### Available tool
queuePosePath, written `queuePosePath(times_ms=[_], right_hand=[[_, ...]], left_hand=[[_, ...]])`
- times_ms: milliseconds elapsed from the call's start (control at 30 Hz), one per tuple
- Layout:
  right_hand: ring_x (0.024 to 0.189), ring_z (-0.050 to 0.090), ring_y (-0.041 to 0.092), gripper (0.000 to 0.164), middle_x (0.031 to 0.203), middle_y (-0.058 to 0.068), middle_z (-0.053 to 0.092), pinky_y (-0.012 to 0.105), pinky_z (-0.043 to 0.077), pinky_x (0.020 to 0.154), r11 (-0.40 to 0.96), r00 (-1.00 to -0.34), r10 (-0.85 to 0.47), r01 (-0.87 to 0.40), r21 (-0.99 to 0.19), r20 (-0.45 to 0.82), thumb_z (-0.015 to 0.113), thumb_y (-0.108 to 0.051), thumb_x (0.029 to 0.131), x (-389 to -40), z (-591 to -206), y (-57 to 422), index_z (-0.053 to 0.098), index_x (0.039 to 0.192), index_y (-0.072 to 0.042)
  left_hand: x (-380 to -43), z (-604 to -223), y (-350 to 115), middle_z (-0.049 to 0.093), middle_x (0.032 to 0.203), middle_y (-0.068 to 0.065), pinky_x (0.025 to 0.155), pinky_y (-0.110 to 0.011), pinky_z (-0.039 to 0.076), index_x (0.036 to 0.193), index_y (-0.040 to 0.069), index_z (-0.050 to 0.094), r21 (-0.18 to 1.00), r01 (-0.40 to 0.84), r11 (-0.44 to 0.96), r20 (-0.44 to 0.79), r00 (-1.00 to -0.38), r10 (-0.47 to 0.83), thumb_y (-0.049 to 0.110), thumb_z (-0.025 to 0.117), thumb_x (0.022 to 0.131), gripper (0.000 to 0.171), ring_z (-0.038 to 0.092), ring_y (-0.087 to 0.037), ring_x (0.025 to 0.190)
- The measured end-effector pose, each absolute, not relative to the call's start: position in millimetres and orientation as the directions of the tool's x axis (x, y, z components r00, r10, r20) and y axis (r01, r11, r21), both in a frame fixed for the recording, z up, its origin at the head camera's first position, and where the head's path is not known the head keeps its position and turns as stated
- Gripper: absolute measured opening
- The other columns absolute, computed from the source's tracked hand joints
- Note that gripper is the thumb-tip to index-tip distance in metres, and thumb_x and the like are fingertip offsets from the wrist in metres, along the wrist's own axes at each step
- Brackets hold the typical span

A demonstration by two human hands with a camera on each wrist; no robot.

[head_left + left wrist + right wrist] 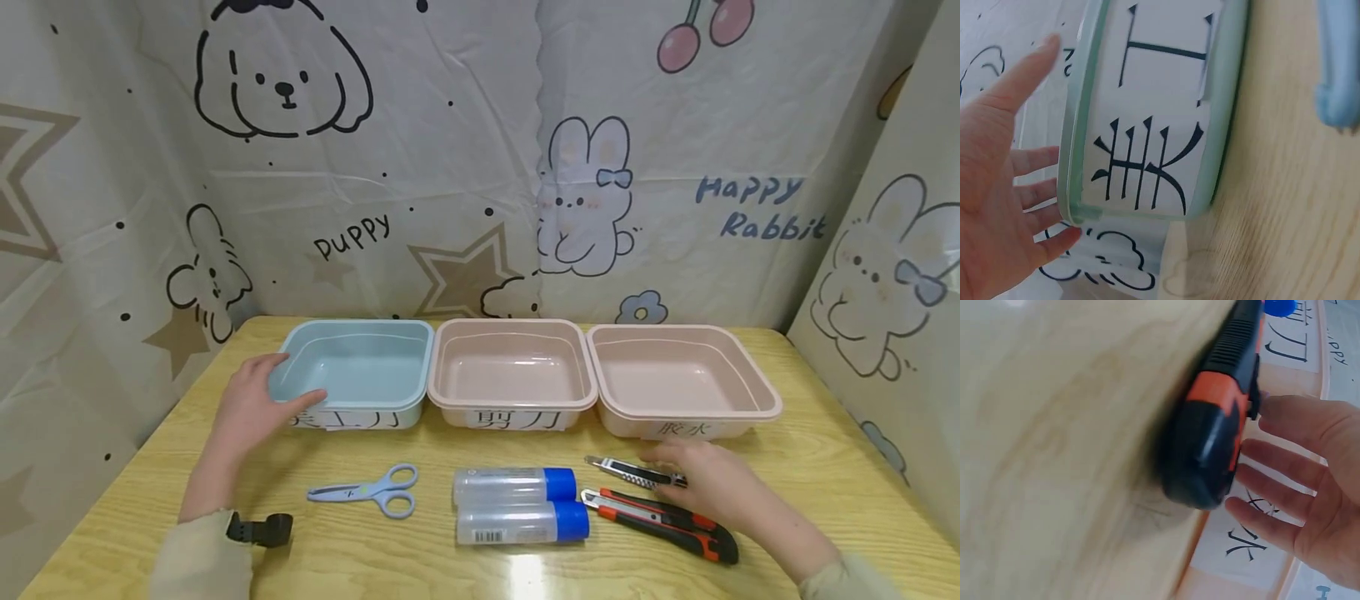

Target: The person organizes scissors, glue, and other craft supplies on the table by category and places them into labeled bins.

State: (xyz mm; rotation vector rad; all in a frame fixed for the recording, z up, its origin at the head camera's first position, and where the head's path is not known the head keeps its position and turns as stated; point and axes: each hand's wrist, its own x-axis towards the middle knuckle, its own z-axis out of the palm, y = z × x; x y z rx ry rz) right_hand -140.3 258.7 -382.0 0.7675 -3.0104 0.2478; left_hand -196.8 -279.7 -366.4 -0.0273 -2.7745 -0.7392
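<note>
My left hand [255, 408] is at the left end of the light blue tub [352, 418], thumb over its front rim and fingers along its side. In the left wrist view those fingers [1038, 215] reach the tub's rim, spread apart. My right hand [708, 479] is over the right end of a slim utility knife [626, 472], thumb and fingers on either side of it. A larger black and red utility knife [660, 523] lies just in front. In the right wrist view the larger knife [1207, 437] hides the slim one, and the fingers are extended.
Two pink tubs, the middle one [513, 400] and the right one [690, 408], stand beside the blue tub, all with paper labels. Blue scissors [367, 492] lie at left. Two clear glue bottles [502, 523] with blue caps lie mid-table. A printed curtain [450, 167] hangs behind.
</note>
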Motion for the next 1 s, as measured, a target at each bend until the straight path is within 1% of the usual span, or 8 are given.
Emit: queuePosePath(times_ms=[233, 333, 400, 500, 633, 733, 967, 1000], right_hand=[[0.091, 0.063, 0.022, 0.041, 0.1, 0.0, 0.067, 0.04, 0.05, 0.074, 0.864, -0.875, -0.481, -0.483, -0.139, 0.052, 0.078, -0.023, 0.067, -142.3, -391.2, 260.8, 0.066, 0.104, -0.012], [0.09, 0.063, 0.023, 0.04, 0.1, 0.0, 0.067, 0.041, 0.05, 0.075, 0.867, -0.879, -0.475, -0.476, -0.146, 0.046, 0.078, -0.021, 0.067, -144.0, -393.4, 260.5, 0.066, 0.104, -0.011], [0.092, 0.062, 0.023, 0.038, 0.1, 0.001, 0.067, 0.041, 0.05, 0.076, 0.869, -0.882, -0.47, -0.47, -0.155, 0.045, 0.077, -0.019, 0.068, -144.9, -394.3, 260.2, 0.066, 0.104, -0.011], [0.093, 0.062, 0.024, 0.037, 0.101, 0.002, 0.066, 0.042, 0.049, 0.077, 0.867, -0.882, -0.468, -0.47, -0.169, 0.054, 0.076, -0.017, 0.07, -145.0, -393.4, 259.2, 0.066, 0.105, -0.01], [0.094, 0.061, 0.024, 0.036, 0.104, 0.005, 0.065, 0.041, 0.049, 0.078, 0.848, -0.865, -0.494, -0.502, -0.168, 0.093, 0.075, -0.017, 0.071, -142.3, -385.9, 253.6, 0.067, 0.105, -0.01], [0.09, 0.062, 0.02, 0.034, 0.102, 0.002, 0.064, 0.039, 0.05, 0.076, 0.825, -0.837, -0.529, -0.546, -0.149, 0.138, 0.075, -0.018, 0.072, -139.3, -376.9, 243.9, 0.068, 0.104, -0.012], [0.086, 0.062, 0.014, 0.03, 0.096, -0.002, 0.064, 0.035, 0.051, 0.074, 0.776, -0.786, -0.58, -0.613, -0.149, 0.214, 0.075, -0.022, 0.073, -133.8, -359.0, 214.0, 0.069, 0.1, -0.013], [0.083, 0.061, 0.012, 0.029, 0.094, -0.003, 0.063, 0.033, 0.051, 0.072, 0.767, -0.778, -0.587, -0.623, -0.153, 0.226, 0.075, -0.021, 0.072, -134.4, -357.1, 209.4, 0.069, 0.1, -0.013]], left_hand=[[-200.9, -370.9, -290.5, 0.02, 0.138, -0.034, 0.091, -0.064, 0.028, 0.141, -0.007, 0.019, 0.572, 0.02, 0.82, 0.115, -0.992, -0.056, 0.056, 0.066, 0.073, 0.104, 0.027, -0.049, 0.121], [-201.9, -372.5, -292.5, 0.015, 0.14, -0.035, 0.092, -0.064, 0.029, 0.143, -0.007, 0.009, 0.606, -0.017, 0.795, 0.048, -0.997, -0.059, 0.056, 0.065, 0.074, 0.108, 0.028, -0.049, 0.12], [-202.1, -372.6, -293.2, 0.014, 0.14, -0.036, 0.093, -0.064, 0.029, 0.143, -0.007, 0.006, 0.614, -0.033, 0.789, 0.019, -0.998, -0.056, 0.056, 0.065, 0.074, 0.11, 0.028, -0.049, 0.12], [-201.5, -372.4, -295.0, 0.016, 0.139, -0.036, 0.093, -0.063, 0.03, 0.143, -0.007, 0.005, 0.632, -0.028, 0.775, 0.004, -0.999, -0.04, 0.053, 0.068, 0.074, 0.111, 0.03, -0.047, 0.119], [-201.1, -372.1, -299.0, 0.028, 0.134, -0.032, 0.091, -0.061, 0.034, 0.142, -0.006, 0.013, 0.685, 0.026, 0.728, 0.017, -1.0, 0.019, 0.044, 0.072, 0.074, 0.103, 0.037, -0.044, 0.115], [-199.6, -371.3, -302.9, 0.034, 0.133, -0.029, 0.091, -0.059, 0.034, 0.143, -0.003, 0.016, 0.716, 0.031, 0.697, 0.008, -0.999, 0.036, 0.041, 0.073, 0.074, 0.099, 0.039, -0.043, 0.115], [-197.2, -371.6, -309.1, 0.03, 0.139, -0.028, 0.094, -0.06, 0.03, 0.146, 0.002, 0.009, 0.731, -0.01, 0.682, -0.032, -0.999, 0.02, 0.042, 0.071, 0.075, 0.103, 0.034, -0.042, 0.121], [-197.6, -372.1, -309.3, 0.029, 0.14, -0.028, 0.095, -0.06, 0.03, 0.146, 0.002, 0.008, 0.733, -0.012, 0.68, -0.034, -0.999, 0.019, 0.042, 0.071, 0.075, 0.103, 0.034, -0.042, 0.121]])
